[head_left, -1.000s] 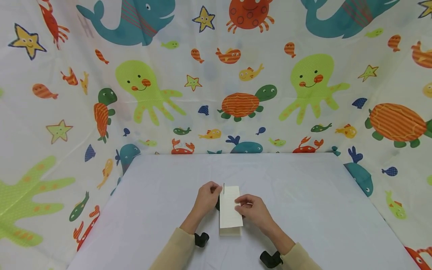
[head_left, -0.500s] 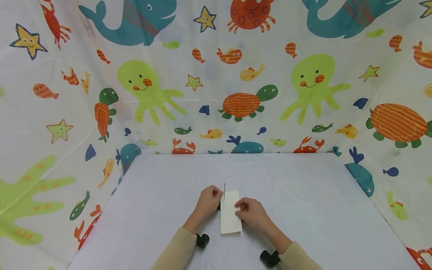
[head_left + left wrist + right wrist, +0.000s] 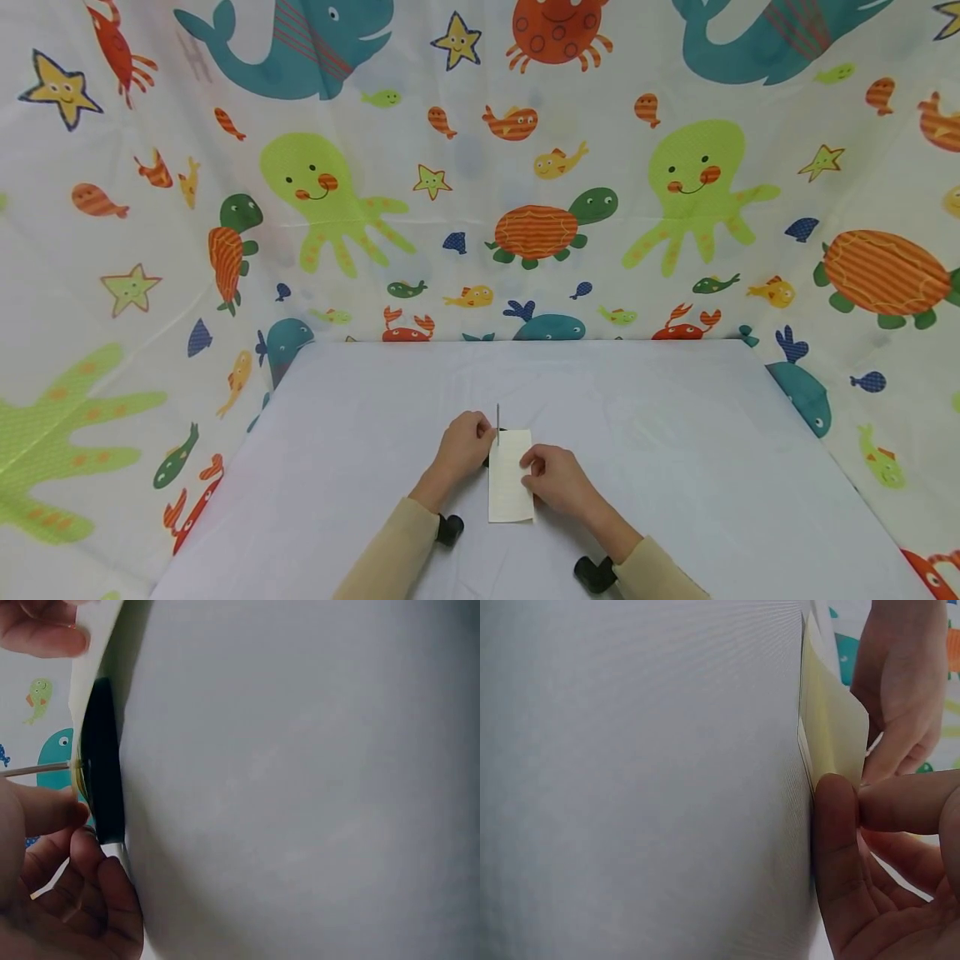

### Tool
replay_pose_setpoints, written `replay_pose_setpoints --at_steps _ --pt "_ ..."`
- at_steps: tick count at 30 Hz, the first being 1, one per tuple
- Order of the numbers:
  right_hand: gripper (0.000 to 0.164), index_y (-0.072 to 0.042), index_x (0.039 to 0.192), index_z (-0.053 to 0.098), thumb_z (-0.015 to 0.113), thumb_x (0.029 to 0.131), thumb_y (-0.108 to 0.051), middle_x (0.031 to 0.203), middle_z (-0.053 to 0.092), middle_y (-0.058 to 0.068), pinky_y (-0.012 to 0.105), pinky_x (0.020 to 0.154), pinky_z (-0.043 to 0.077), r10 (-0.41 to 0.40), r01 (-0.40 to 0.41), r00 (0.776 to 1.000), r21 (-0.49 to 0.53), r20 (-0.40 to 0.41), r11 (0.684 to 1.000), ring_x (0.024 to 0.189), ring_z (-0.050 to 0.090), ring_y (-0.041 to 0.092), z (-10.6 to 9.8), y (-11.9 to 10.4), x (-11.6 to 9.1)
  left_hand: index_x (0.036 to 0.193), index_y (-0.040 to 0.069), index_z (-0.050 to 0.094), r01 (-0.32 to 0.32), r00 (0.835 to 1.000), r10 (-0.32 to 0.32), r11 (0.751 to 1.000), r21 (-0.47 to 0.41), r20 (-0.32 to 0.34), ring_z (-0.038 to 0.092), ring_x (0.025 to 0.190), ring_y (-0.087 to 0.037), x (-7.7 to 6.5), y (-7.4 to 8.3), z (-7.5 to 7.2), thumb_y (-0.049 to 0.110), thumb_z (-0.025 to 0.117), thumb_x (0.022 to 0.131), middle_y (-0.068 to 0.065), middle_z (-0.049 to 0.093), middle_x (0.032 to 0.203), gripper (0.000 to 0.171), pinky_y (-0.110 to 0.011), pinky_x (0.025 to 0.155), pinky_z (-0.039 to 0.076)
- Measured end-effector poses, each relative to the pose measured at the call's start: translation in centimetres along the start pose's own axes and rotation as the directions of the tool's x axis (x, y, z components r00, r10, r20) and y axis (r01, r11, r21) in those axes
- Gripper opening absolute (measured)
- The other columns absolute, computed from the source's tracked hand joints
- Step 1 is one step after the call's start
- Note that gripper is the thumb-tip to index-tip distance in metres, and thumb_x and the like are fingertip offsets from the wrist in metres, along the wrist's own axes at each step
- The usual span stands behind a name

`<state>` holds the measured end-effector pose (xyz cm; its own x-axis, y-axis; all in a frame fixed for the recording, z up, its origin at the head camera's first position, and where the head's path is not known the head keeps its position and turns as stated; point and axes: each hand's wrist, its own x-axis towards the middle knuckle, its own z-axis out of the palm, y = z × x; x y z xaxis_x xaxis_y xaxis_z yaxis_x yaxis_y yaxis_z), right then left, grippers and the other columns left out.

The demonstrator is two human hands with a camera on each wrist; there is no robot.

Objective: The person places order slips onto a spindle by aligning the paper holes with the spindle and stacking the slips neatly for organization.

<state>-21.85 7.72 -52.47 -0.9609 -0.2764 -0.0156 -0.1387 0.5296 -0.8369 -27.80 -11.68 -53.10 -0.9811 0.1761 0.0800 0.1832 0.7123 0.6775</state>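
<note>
A cream strip of paper (image 3: 512,483), folded over, lies low over the table between the hands. Through its far left part rises the thin metal rod of a bill spike (image 3: 498,425). The spike's round black base (image 3: 103,772) shows beneath the paper in the left wrist view. My left hand (image 3: 467,442) pinches the paper's left edge beside the rod, fingertips right at the base. With thumb and forefinger, my right hand (image 3: 558,479) pinches the right edge. In the right wrist view the paper (image 3: 840,727) bends up from the white surface by those fingertips.
A white cloth covers the table (image 3: 637,400). Behind and at both sides hangs a curtain (image 3: 457,167) printed with sea animals. Black wrist cameras (image 3: 450,531) sit by the cream sleeves (image 3: 390,550).
The paper has gone down along the spike and slightly towards me, so more rod stands above it. Its lifted near fold has flattened. Both hands have come slightly nearer with it.
</note>
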Motion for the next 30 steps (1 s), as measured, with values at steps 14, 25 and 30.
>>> replay_pose_setpoints --at_steps 14,25,30 --pt "0.017 -0.001 0.103 0.067 0.068 0.086 0.003 0.07 0.053 0.0 0.025 0.049 0.041 0.016 -0.008 0.998 -0.142 0.055 0.99 0.055 0.049 0.01 -0.2 -0.7 -0.1 0.084 0.008 0.063 0.027 1.0 -0.027 0.999 0.028 0.0 0.05 0.069 -0.014 0.0 0.0 -0.1 0.013 0.069 0.092 0.0 0.054 0.078 0.012 -0.03 0.062 0.045" --pt "0.022 -0.002 0.108 0.069 0.072 0.086 -0.001 0.076 0.052 0.0 0.027 0.055 0.039 0.047 -0.03 0.997 -0.263 0.059 0.964 0.065 0.047 0.014 -0.9 -1.2 -0.7 0.087 0.006 0.066 0.042 0.999 -0.043 0.999 0.017 0.017 0.051 0.071 -0.015 -1.0 -0.3 -1.0 0.011 0.068 0.094 0.0 0.056 0.077 0.009 -0.032 0.064 0.045" --pt "0.02 -0.001 0.108 0.07 0.071 0.088 -0.001 0.076 0.053 -0.001 0.027 0.056 0.04 0.032 -0.014 0.998 -0.281 0.06 0.96 0.065 0.047 0.013 -1.7 -1.1 -1.2 0.087 0.006 0.066 0.015 0.999 -0.016 0.999 0.034 0.03 0.051 0.07 -0.014 -1.9 -0.4 -1.7 0.011 0.068 0.094 0.001 0.056 0.076 0.009 -0.031 0.064 0.045"
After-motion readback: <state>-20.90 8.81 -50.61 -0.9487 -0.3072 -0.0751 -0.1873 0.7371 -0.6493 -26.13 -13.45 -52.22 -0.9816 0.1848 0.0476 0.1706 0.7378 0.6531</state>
